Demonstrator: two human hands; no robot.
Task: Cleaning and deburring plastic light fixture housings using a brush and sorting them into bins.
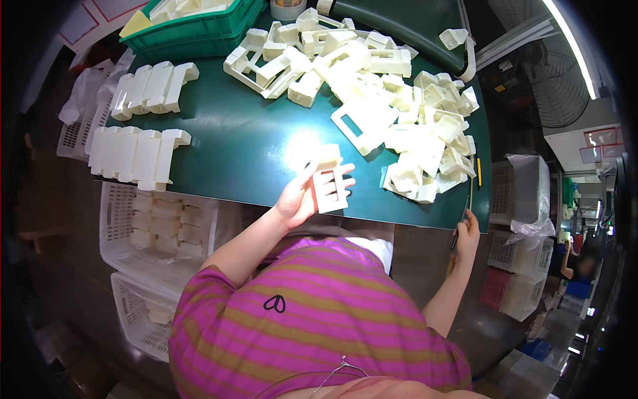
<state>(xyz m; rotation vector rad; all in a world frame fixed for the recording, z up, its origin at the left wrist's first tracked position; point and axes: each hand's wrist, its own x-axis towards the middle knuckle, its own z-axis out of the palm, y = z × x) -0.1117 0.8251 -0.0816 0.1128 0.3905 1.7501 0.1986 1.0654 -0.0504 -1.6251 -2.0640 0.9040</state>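
My left hand (298, 201) holds a cream plastic frame part (327, 155) over the near edge of the green table (229, 146). The thumb lies along one side of the part, and fingertips show beyond its other side. A rectangular opening runs through its lower half. At the table's right front corner, my right hand (468, 231) is closed round a thin dark tool (466, 205), whose exact kind I cannot make out. A large loose heap of similar cream parts (362, 120) lies beyond and to the right of my left hand.
Two neat rows of cream parts (136, 156) stand at the table's left. Behind them is a green crate (199, 33) of parts. A dark conveyor belt (399, 26) reaches the far side. A yellow-and-black stick (478, 171) lies near the right edge. White baskets (113, 253) stand below left.
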